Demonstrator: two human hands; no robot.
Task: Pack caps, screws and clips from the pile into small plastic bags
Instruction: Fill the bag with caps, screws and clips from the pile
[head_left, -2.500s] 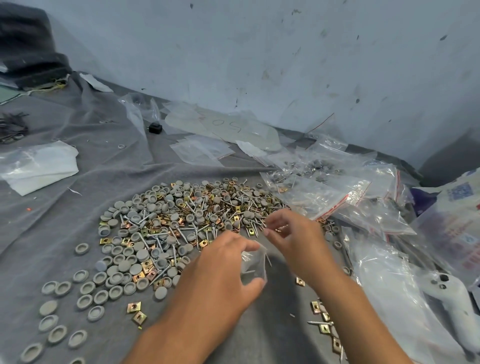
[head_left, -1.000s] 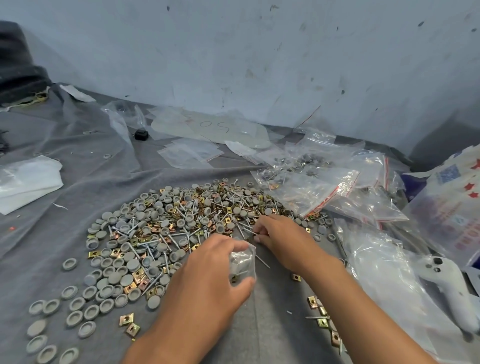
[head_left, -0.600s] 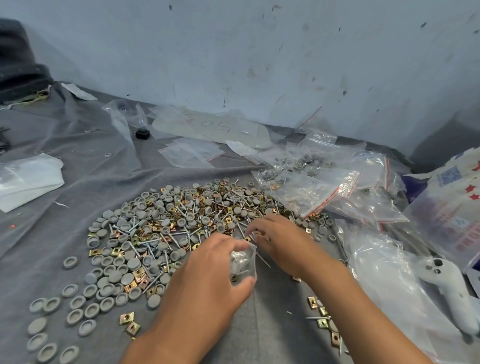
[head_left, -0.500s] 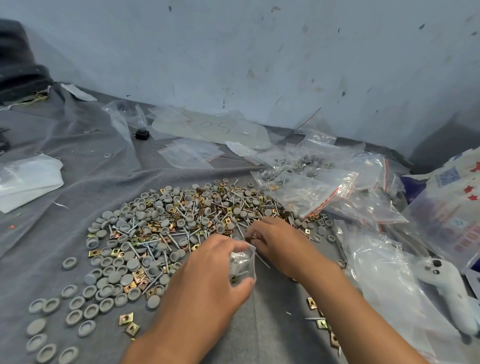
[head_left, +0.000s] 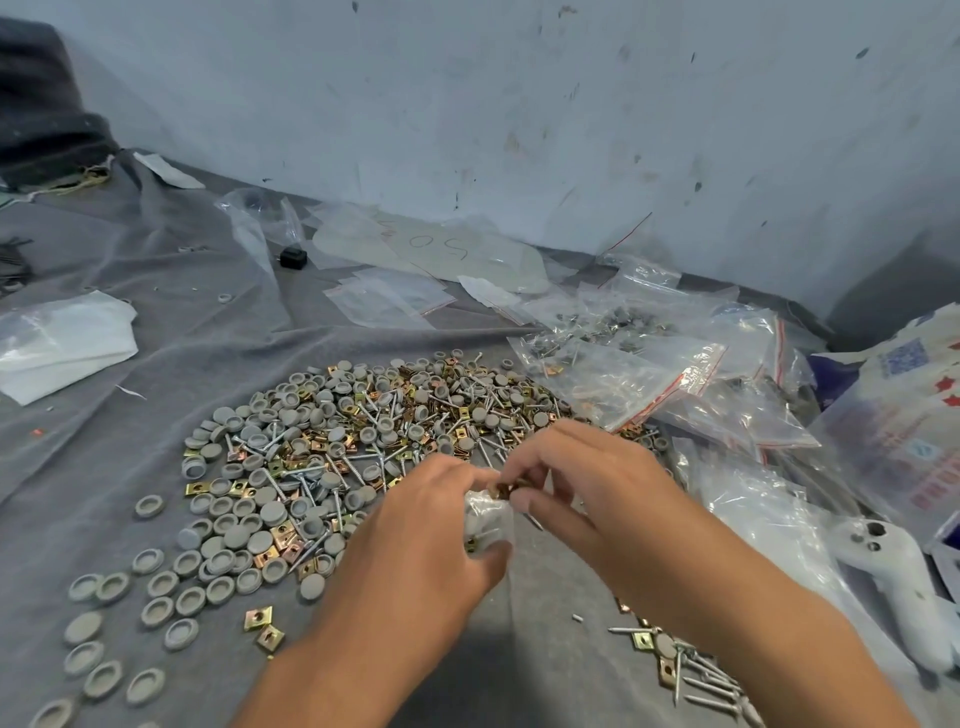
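A pile (head_left: 358, 436) of grey caps, silver screws and brass clips is spread over the grey cloth (head_left: 130, 364). Just in front of the pile, my left hand (head_left: 415, 545) grips a small clear plastic bag (head_left: 485, 522) with a few parts inside. My right hand (head_left: 587, 493) pinches brass clips (head_left: 506, 488) at the bag's open mouth. Screw tips stick out below the right hand.
Filled zip bags (head_left: 639, 374) with red strips lie to the right of the pile, and empty small bags (head_left: 389, 296) lie behind it. A white controller (head_left: 893, 582) lies at the right. Loose screws and clips (head_left: 685, 670) sit near my right forearm. A wall stands behind.
My right hand picked clips from the pile's near edge and brought them back to the mouth of the bag. My left hand kept holding the bag in place.
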